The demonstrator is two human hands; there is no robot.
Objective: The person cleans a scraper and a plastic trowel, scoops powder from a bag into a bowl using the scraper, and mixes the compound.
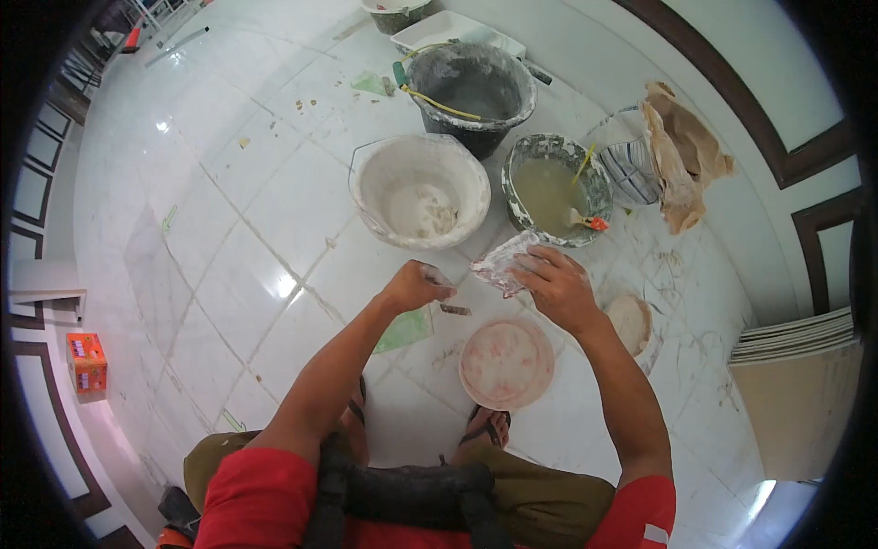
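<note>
My right hand [556, 291] grips a crumpled white-and-pinkish piece [501, 265], powdery on its surface; whether it is cloth or plastic I cannot tell. Curled fingers close my left hand [419, 285], and what they hold, if anything, is hidden. Just below its fingertips is a small dark flat strip [455, 310]. Between my hands and my feet sits a round pinkish lid or shallow dish [507, 364] with red smears. Beyond both hands stands a white-coated basin [364, 188]. To its right is a bucket [514, 209] of cloudy liquid, with a red-handled brush [590, 221] in it.
A large dark bucket [437, 119] stands behind the basin, with a white tray [448, 29] farther back. Brown paper [681, 156] lies by the right wall. A small whitish-filled container [629, 325] sits near my right forearm. Stacked panels [796, 393] lean at right; an orange box [87, 363] is left.
</note>
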